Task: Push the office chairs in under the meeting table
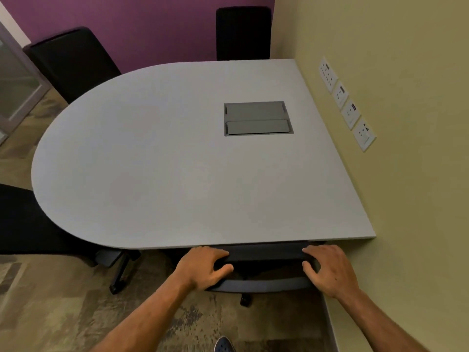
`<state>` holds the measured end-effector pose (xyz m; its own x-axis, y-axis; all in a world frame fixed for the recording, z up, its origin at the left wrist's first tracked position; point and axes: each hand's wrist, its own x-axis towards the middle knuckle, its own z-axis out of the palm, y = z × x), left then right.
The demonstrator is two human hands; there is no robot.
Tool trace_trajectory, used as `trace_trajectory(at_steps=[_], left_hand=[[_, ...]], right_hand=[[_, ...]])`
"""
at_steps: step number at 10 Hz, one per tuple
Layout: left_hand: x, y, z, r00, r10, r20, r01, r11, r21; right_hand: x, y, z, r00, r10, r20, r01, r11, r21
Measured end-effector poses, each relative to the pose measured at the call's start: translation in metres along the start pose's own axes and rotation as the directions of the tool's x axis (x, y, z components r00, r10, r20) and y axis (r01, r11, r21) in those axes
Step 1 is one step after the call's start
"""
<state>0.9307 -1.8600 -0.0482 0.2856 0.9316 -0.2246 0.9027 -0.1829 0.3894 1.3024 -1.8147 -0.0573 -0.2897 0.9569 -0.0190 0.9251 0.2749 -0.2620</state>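
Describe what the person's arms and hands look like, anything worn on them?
Both forearms are bare as far as the picture shows, with no sleeves in view. The left hand and right hand wear no gloves, and no watch, ring or wristband can be seen. Nothing is marked on them.

Purple wall at 12 o'clock, olive wall with white sockets at 3 o'clock, mottled brown carpet at 7 o'clock, glass door at 10 o'clock

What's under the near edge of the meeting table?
The chair gripped by the left hand and right hand: only its backrest top shows. The meeting table covers its seat.
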Motion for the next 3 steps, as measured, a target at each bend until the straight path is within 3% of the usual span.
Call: trace_trajectory(at_steps=[2, 3], left_hand=[[-0.001, 0.012, -0.008, 0.999, -0.009, 0.052, 0.006, 0.999, 0.05], [-0.001, 0.026, -0.022, 1.0, 0.005, -0.006, -0.005, 0.998, 0.063]], right_hand=[[0.0, -0.002, -0.006, 0.993, 0.014, 0.121, -0.011, 1.0, -0.023], [0.01, -0.015, -0.023, 0.987, 0.052, 0.151, -0.063, 0.995, 0.072]])
